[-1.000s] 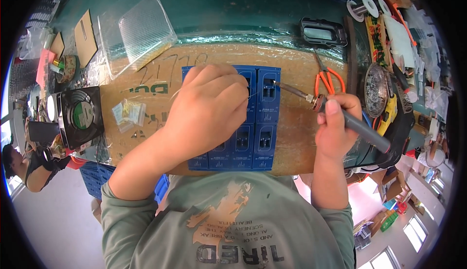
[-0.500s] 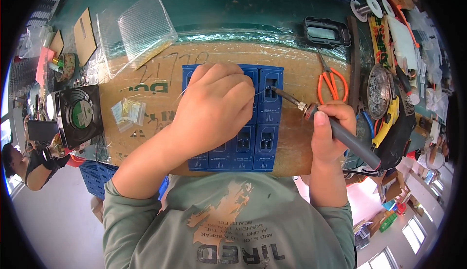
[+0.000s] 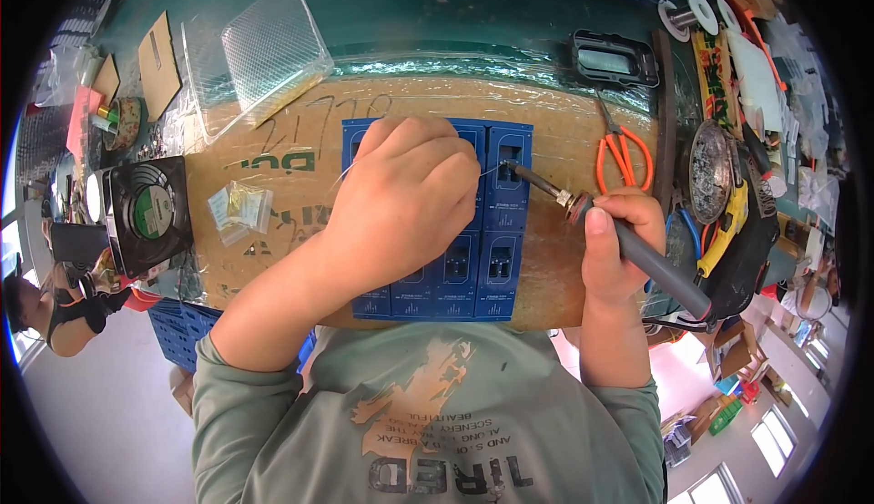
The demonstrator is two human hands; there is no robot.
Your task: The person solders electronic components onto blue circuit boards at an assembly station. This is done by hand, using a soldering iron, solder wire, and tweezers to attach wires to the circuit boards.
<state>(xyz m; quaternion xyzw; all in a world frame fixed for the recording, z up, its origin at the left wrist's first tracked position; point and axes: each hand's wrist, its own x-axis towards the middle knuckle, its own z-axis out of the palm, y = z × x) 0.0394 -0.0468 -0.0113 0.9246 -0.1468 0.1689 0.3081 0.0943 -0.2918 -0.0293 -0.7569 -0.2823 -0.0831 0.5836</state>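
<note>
Green counter (image 3: 428, 21) beyond the board (image 3: 506, 208); left fingers (image 3: 460, 176) pinch wire (image 3: 490, 173) (tips hidden), right fingers (image 3: 598, 235) grip the iron (image 3: 665, 274): likely soldering, next needing steadiness.

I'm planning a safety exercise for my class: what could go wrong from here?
If the soldering iron in the right hand is hot, a slip could burn the left hand nearby. The iron's tip is at the blue circuit board; lingering there might scorch it. The left hand hides part of the board, so a mistake underneath could go unseen.
</note>
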